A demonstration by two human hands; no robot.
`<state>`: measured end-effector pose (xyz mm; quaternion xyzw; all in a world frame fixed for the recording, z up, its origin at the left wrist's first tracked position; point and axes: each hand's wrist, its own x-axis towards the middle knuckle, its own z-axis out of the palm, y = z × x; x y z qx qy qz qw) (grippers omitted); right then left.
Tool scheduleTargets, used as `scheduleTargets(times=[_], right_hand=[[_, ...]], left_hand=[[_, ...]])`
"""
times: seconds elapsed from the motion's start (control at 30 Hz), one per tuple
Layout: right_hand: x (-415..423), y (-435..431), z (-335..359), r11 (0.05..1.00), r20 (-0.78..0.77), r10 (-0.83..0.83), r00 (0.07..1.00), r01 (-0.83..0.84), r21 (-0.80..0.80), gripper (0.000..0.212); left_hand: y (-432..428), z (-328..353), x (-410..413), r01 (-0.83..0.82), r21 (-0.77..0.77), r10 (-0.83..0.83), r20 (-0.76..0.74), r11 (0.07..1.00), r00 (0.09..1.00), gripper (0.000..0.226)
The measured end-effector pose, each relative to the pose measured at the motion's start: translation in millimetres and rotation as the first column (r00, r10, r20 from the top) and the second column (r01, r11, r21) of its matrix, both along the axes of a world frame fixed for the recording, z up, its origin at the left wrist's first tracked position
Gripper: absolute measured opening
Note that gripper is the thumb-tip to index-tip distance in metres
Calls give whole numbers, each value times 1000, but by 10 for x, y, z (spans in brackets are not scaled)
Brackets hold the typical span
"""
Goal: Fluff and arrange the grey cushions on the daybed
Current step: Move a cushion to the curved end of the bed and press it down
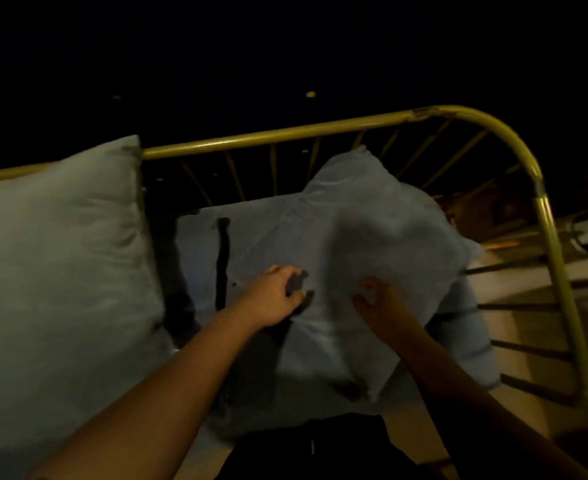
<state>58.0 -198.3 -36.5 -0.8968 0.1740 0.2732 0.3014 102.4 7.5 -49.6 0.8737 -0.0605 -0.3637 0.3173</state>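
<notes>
cushion (372, 237) in both hands, against rail (285, 133)

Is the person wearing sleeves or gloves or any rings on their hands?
No gloves and no sleeves show: the left hand and right hand are bare, and so are both forearms right down to the frame's edge. The picture is dim and blurry, but no rings, watch or bracelets show.

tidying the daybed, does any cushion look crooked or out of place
Yes. The cushion under both hands sits skewed, one corner poking up against the yellow rail and its lower edge hanging off the front. The left hand and right hand pinch its fabric. The left cushion leans upright and looks settled.
</notes>
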Motion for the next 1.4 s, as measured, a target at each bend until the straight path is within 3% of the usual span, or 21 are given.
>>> scheduleTargets(times=[0.17,0.33,0.5,0.6,0.67,0.73,0.8,0.9,1.1,1.2,1.3,1.4], right_hand=[[10,-688,-467,976,21,-217,976,217,-28,42],[57,-1007,-1067,812,-103,-573,813,580,59,92],[86,-1149,-1454,692,-132,-686,715,698,187,115],[120,-1230,-1611,622,-156,-724,672,733,276,117],[154,-1282,-1663,558,-171,-754,634,756,342,115],[172,-1331,-1678,472,-190,-793,579,781,409,110],[189,-1374,-1696,377,-218,-832,510,808,453,103],[204,-1372,-1681,332,-221,-853,473,818,470,97],[111,-1374,-1401,332,-242,-842,482,817,472,100],[6,-1506,-1225,392,-230,-814,534,795,463,98],[-97,-1753,-1055,527,-118,-786,606,758,384,98],[-136,-1969,-943,724,-32,-637,770,612,319,92]], left_hand=[[-613,-426,541,-94,-16,92,-90,995,992,70],[-938,-1035,949,-92,285,109,-43,954,993,89],[-892,-1398,1188,-196,283,198,22,939,980,93],[-786,-1552,1418,-293,225,307,-33,929,951,99],[-748,-1612,1518,-425,142,441,-108,894,891,109],[-742,-1647,1544,-537,93,545,-162,838,822,104],[-751,-1661,1555,-585,87,590,-190,806,785,102],[-793,-1570,1495,-610,52,606,-210,791,767,98],[-896,-1211,1247,-639,-18,629,-156,769,761,76],[-947,-1001,1051,-678,-81,661,-162,731,732,71],[-995,-917,606,-737,-75,712,-211,671,670,67],[-1052,-917,19,-830,10,808,-236,558,540,64]])
